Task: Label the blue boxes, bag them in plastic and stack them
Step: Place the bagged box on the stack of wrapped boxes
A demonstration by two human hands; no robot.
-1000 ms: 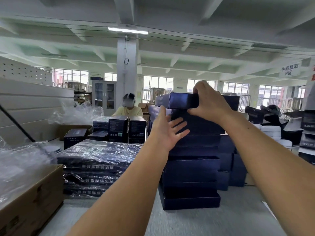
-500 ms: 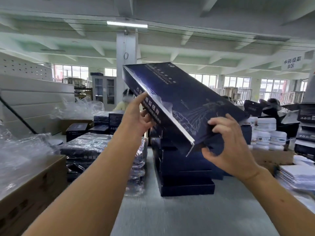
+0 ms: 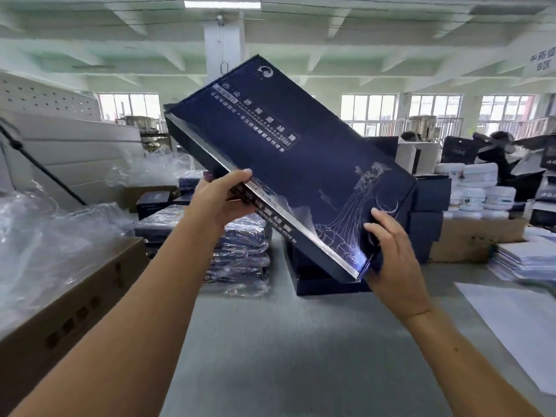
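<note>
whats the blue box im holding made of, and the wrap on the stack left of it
The blue box: likely rigid printed cardboard, mostly matte dark blue, with silvery line art and a mirror-bright strip along its edge, perhaps foil. The wrap on the stack: thin clear plastic film, glossy; it wrinkles and throws white glare.

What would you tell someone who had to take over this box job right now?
Left hand grips the long edge of the blue box; right hand grips its lower corner.
The box is tilted in the air above the grey table.
Done: a bagged stack stands beyond the left hand.
Left: this box has no bag yet; bare boxes wait behind it.
</note>
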